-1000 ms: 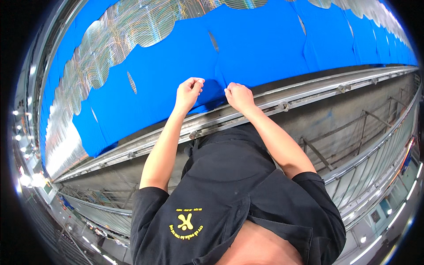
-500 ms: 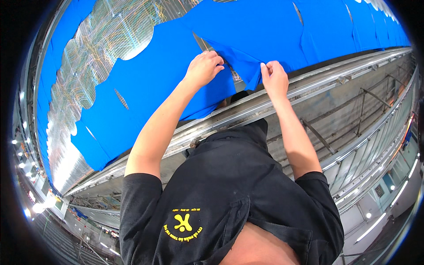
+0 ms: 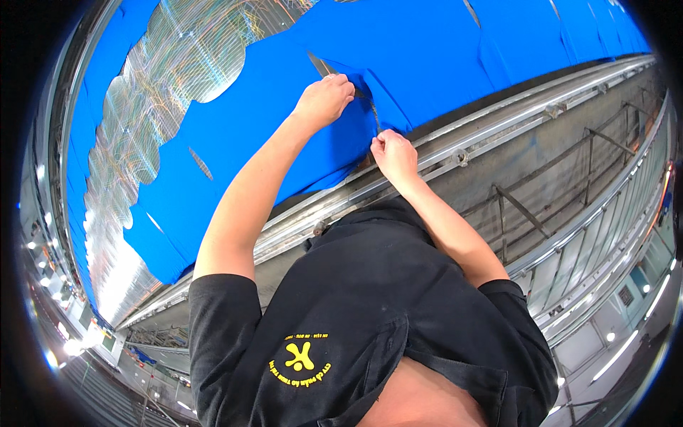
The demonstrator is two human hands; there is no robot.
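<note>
Hands (image 3: 324, 99) lower, blue fabric (image 3: 427, 57) pinched

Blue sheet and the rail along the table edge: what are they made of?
Blue sheet: looks like thin cloth, matte; it folds softly where the left hand and right hand pinch it. Rail: probably metal, bare grey with a dull sheen and bolted fittings.
</note>
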